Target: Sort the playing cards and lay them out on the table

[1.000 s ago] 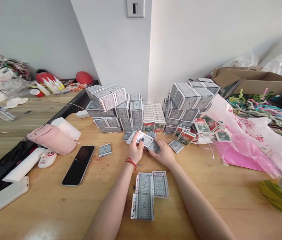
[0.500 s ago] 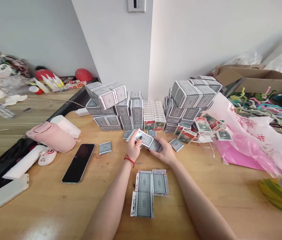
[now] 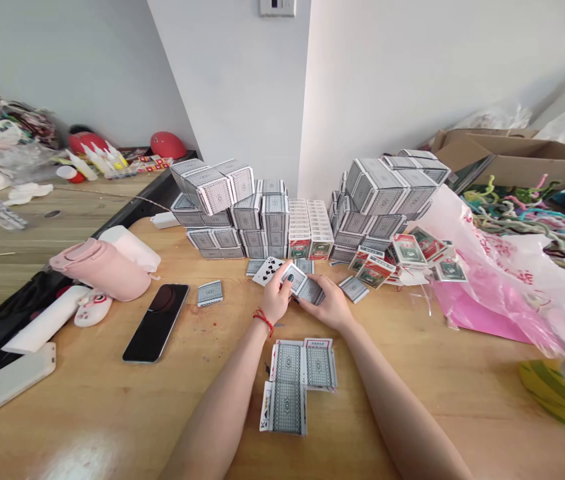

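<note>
In the head view, my left hand [image 3: 278, 297] is closed on a patterned playing card [image 3: 293, 277], its thumb with dark nail polish lying on top. A spade-suit card [image 3: 267, 272] shows its face just left of those fingers. My right hand [image 3: 333, 303] grips a folded piece of playing cards [image 3: 311, 291], which meets the left hand's card. Nearer me lies a joined flat panel of cards [image 3: 289, 387], patterned backs up, with a king's edge showing at its left. Small folded card pieces [image 3: 211, 293] [image 3: 353, 289] lie on either side of my hands.
Behind my hands stand stacked card blocks on the left [image 3: 217, 190] and right [image 3: 379, 187], with boxed card decks [image 3: 311, 230] between them. A phone [image 3: 156, 323], a pink bottle [image 3: 99, 270] and yellow tape [image 3: 562, 393] sit around the wooden table [image 3: 172, 413]. Pink plastic [image 3: 492, 293] covers the right.
The card in my left hand has turned and now looks shorter, overlapping the right hand's piece. A spade-suit card face has come into sight to the left. My right hand has barely moved.
</note>
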`<move>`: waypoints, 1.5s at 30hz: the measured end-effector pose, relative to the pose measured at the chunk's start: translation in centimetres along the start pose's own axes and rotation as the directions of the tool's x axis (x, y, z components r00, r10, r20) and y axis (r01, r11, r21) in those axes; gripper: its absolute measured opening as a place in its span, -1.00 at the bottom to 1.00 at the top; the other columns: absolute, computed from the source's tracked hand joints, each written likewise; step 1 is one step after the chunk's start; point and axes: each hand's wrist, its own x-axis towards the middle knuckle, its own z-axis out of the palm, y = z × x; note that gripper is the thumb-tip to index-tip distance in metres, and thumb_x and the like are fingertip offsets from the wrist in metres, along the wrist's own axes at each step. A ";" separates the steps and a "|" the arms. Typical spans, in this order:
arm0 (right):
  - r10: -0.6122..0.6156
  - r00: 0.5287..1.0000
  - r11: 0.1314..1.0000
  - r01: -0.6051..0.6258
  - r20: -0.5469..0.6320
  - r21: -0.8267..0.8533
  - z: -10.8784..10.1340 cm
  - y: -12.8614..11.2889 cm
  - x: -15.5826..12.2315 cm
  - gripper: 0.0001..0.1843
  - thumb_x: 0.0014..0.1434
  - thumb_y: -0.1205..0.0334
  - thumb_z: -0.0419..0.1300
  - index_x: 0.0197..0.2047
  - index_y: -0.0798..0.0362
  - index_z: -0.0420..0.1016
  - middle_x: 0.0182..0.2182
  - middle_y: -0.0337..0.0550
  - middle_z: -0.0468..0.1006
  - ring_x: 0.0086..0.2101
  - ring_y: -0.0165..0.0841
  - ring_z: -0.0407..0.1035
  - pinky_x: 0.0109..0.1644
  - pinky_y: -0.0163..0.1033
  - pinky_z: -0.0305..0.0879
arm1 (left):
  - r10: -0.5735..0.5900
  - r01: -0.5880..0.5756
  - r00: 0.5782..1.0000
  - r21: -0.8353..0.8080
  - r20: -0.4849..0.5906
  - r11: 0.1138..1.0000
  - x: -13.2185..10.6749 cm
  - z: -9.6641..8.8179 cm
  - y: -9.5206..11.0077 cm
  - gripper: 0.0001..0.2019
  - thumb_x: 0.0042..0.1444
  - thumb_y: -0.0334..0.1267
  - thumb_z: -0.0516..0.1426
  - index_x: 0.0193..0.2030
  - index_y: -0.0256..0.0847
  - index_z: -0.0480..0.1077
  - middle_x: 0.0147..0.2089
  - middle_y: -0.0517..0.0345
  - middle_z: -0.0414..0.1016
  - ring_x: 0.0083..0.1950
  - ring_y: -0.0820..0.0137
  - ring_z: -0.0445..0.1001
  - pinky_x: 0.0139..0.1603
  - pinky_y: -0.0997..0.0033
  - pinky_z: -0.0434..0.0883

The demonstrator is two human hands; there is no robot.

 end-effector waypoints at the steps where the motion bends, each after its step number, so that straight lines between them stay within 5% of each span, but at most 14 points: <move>1: 0.002 1.000 1.000 -0.002 -0.002 0.003 0.0 -0.1 0.0 -0.44 -0.09 0.03 0.22 -0.01 0.03 0.30 -0.18 -0.05 0.47 -0.20 -0.20 0.40 -0.12 -0.13 0.31 | -0.002 0.002 1.000 -0.013 0.006 1.000 0.0 0.1 0.1 -0.57 0.14 -0.12 -0.02 0.13 -0.20 0.24 -0.44 0.14 0.42 -0.52 0.49 0.30 -0.49 0.48 0.32; 7: 0.004 1.000 1.000 -0.004 -0.003 0.018 0.0 -0.1 0.0 -0.45 -0.08 0.02 0.22 -0.01 0.02 0.30 -0.18 -0.04 0.47 -0.18 -0.18 0.39 -0.10 -0.10 0.31 | 0.021 -0.021 1.000 -0.021 -0.023 1.000 -0.2 0.6 0.4 -0.61 0.12 -0.15 0.00 0.08 -0.19 0.29 -0.41 0.13 0.44 -0.54 0.50 0.29 -0.54 0.49 0.32; 19: 0.000 1.000 1.000 0.000 -0.028 0.000 0.2 0.1 0.0 -0.44 -0.09 0.05 0.24 -0.01 0.04 0.30 -0.17 -0.04 0.46 -0.18 -0.19 0.39 -0.09 -0.11 0.31 | 0.055 -0.055 0.998 0.026 0.003 0.998 0.0 0.5 0.3 -0.64 0.13 -0.19 0.00 0.06 -0.18 0.31 -0.23 0.05 0.47 -0.17 0.38 0.41 -0.18 0.40 0.38; 24: 0.015 0.999 0.999 -0.014 -0.030 0.032 0.1 0.1 -0.1 -0.44 -0.11 0.05 0.24 -0.02 0.02 0.32 -0.16 -0.03 0.47 -0.17 -0.17 0.38 -0.09 -0.08 0.30 | -0.014 0.016 0.999 -0.034 0.047 0.999 -0.2 0.6 0.4 -0.60 0.13 -0.13 -0.01 0.10 -0.17 0.26 -0.41 0.13 0.43 -0.41 0.44 0.37 -0.39 0.45 0.36; 28: 0.063 0.998 0.976 -0.057 -0.021 0.209 -0.2 -0.1 0.1 -0.46 -0.11 0.05 0.25 -0.03 0.04 0.35 -0.15 -0.05 0.48 -0.15 -0.18 0.37 -0.04 -0.08 0.26 | -0.108 0.129 0.987 -0.192 0.116 0.973 -0.5 0.7 0.9 -0.51 0.15 -0.06 -0.05 0.19 -0.19 0.14 -0.61 0.26 0.20 -0.65 0.54 0.13 -0.65 0.52 0.21; 33: 0.198 0.962 0.721 -0.273 0.189 0.636 -1.1 -0.7 0.5 -0.49 -0.02 -0.08 0.14 -0.08 0.09 0.39 -0.32 -0.10 0.52 -0.42 -0.32 0.38 -0.33 -0.21 0.32 | -0.024 0.039 0.998 -0.243 0.062 0.969 -0.8 0.6 1.5 -0.50 0.16 -0.03 -0.09 0.18 -0.22 0.13 -0.55 0.25 0.17 -0.63 0.57 0.14 -0.63 0.54 0.20; 38: 0.162 0.835 0.412 -0.541 0.526 0.733 -2.1 -0.7 1.0 -0.40 0.08 -0.21 -0.14 -0.21 0.13 0.43 -0.57 -0.13 0.45 -0.66 -0.42 0.22 -0.63 -0.32 0.11 | 0.242 -0.237 0.965 0.056 -0.101 0.970 -0.9 0.5 2.0 -0.52 0.05 -0.13 0.08 0.12 -0.21 0.18 -0.15 0.00 0.29 -0.21 0.39 0.34 -0.26 0.41 0.37; 42: 0.114 0.743 0.361 -0.650 0.660 0.669 -2.2 -0.2 1.1 -0.46 0.03 -0.18 -0.05 -0.27 0.13 0.43 -0.58 -0.13 0.45 -0.72 -0.48 0.10 -0.71 -0.37 -0.06 | 0.339 -0.325 0.937 0.153 -0.081 0.933 -1.0 0.6 2.4 -0.40 -0.03 -0.22 0.13 0.19 -0.23 0.09 0.11 -0.14 0.20 0.08 0.22 0.26 0.05 0.19 0.30; 45: 0.127 0.722 0.357 -0.673 0.680 0.648 -2.4 0.0 1.2 -0.51 0.04 -0.14 -0.03 -0.35 0.13 0.44 -0.54 -0.09 0.48 -0.72 -0.52 0.07 -0.73 -0.38 -0.09 | 0.302 -0.297 0.953 0.113 -0.026 0.948 -1.0 0.8 2.3 -0.45 -0.02 -0.26 0.11 0.16 -0.24 0.15 0.10 -0.13 0.28 0.10 0.22 0.30 0.07 0.20 0.30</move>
